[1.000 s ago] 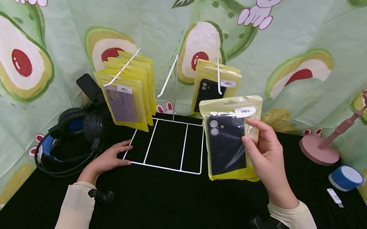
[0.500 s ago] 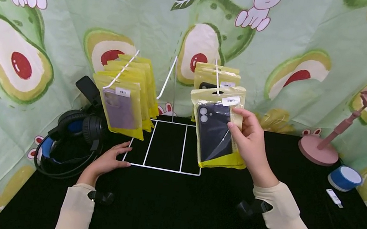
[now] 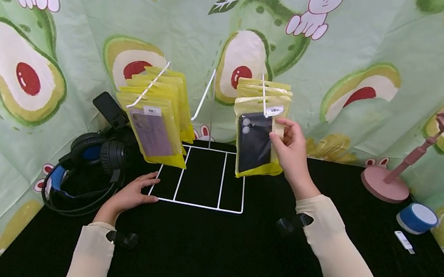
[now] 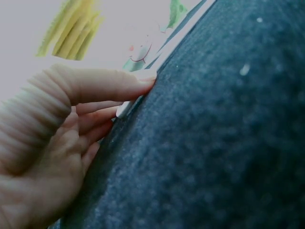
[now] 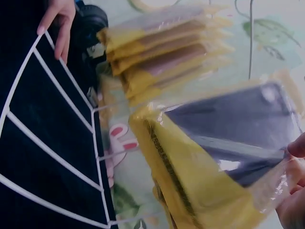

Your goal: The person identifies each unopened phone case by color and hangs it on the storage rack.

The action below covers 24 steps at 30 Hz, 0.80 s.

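My right hand [image 3: 290, 154] pinches the right edge of a yellow-backed clear packet [image 3: 255, 138] holding a dark phone case. The packet hangs upright at the right hook [image 3: 263, 95], whose tip shows in front of it. More yellow packets are behind it. My left hand [image 3: 132, 194] holds the front left corner of the white wire display rack [image 3: 196, 205], thumb at the front bar and fingers at the side bar. In the left wrist view the thumb [image 4: 114, 85] touches the white wire. Several packets [image 3: 153, 132] with a purple phone case in front hang on the left hook.
The rack's middle hook [image 3: 204, 95] carries nothing. Black headphones [image 3: 97, 159] lie left of the rack on the black tabletop. At right are a pink phone stand [image 3: 386, 182], a blue round container [image 3: 417, 218] and a white USB stick [image 3: 404, 242]. A printed curtain [image 3: 357, 34] hangs behind.
My right hand has moved left and away from me with the dark-case packet, bringing it onto the right hook in front of the others. My left hand has stayed at the rack's corner.
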{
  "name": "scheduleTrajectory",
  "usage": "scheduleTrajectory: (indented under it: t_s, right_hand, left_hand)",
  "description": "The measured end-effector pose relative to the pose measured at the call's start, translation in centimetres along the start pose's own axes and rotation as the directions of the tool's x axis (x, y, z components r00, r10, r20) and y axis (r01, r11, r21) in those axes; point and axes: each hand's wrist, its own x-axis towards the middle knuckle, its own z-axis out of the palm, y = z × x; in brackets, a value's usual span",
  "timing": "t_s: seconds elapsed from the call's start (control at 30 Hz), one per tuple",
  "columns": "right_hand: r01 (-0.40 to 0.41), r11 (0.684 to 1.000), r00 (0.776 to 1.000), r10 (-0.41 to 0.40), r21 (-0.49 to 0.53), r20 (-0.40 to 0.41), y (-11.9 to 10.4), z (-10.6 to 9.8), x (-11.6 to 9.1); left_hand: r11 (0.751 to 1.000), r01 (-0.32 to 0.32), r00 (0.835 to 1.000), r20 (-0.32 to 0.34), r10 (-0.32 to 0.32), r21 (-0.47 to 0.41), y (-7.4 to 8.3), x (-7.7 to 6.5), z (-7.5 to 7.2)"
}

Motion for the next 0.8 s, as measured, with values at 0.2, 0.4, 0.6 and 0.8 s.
scheduleTrajectory:
  t_s: [0.2, 0.4, 0.6, 0.8]
  right_hand:
    - [-0.035, 0.996, 0.999, 0.035, -0.079, 0.0, 1.6, -0.7, 0.4]
    - [-0.145, 0.986, 0.989, 0.147, -0.081, 0.014, 3.5, -2.4, -1.3]
    - [-0.303, 0.943, 0.944, 0.317, -0.135, 0.094, 6.1, -4.5, -5.7]
    - [-0.507, 0.844, 0.833, 0.532, -0.176, 0.151, 8.1, -6.6, -9.9]
  left_hand:
    - [1.0, 0.012, 1.0, -0.005, -0.012, 0.008, 0.0, 0.0, -0.5]
    - [1.0, -0.001, 1.0, -0.008, 0.001, -0.002, 0.0, -0.2, -0.7]
    - [1.0, -0.01, 1.0, -0.013, 0.01, -0.017, -0.1, -0.3, -0.2]
    - [1.0, -0.01, 1.0, -0.007, 0.01, -0.02, -0.3, -0.5, 0.0]
